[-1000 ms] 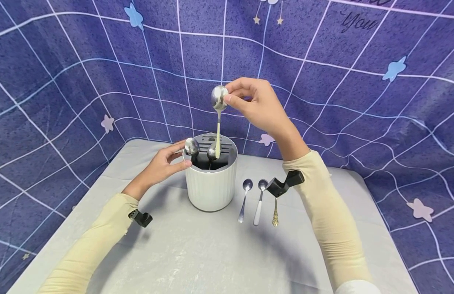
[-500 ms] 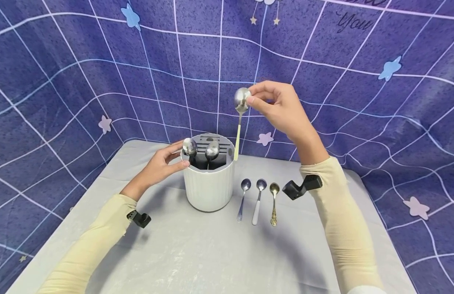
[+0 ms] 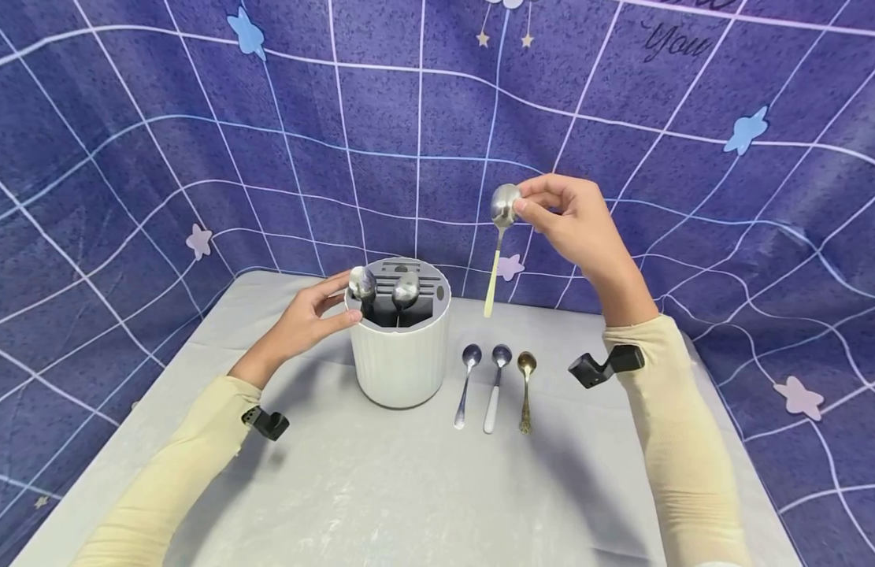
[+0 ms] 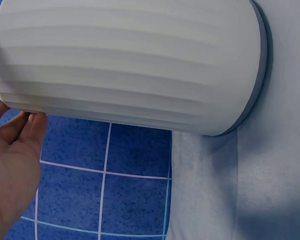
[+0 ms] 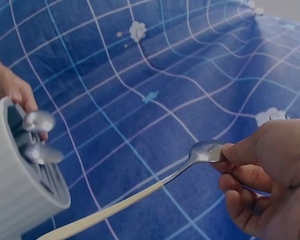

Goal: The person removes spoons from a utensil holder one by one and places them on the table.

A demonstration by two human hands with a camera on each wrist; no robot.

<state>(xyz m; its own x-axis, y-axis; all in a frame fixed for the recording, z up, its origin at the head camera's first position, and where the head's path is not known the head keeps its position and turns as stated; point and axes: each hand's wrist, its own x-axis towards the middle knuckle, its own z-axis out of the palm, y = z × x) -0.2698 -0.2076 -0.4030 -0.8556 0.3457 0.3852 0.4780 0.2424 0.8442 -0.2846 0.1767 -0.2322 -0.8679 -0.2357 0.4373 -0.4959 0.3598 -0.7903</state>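
My right hand (image 3: 575, 216) pinches a spoon (image 3: 505, 206) by its bowl, between thumb and fingers. The spoon hangs in the air, pale yellow handle (image 5: 105, 212) downward, right of a ribbed white utensil holder (image 3: 400, 366). Curved around the holder's left side near the rim, my left hand (image 3: 302, 319) grips it; some of its fingertips are hidden behind. Two spoons stand bowl-up inside the holder: a left spoon (image 3: 362, 282) and a middle spoon (image 3: 405, 290). In the left wrist view, fingers (image 4: 37, 130) touch the holder's wall.
On the grey-white tabletop (image 3: 380, 480) right of the holder lie three spoons side by side: a silver spoon (image 3: 465, 386), a white-handled spoon (image 3: 495, 387) and a gold ornate spoon (image 3: 525, 391). A purple-blue grid-patterned curtain (image 3: 324, 118) hangs behind the table.
My right hand has moved right and slightly down, carrying the yellow-handled spoon from above the holder to above the table beyond the lying spoons. The left hand stays on the holder.
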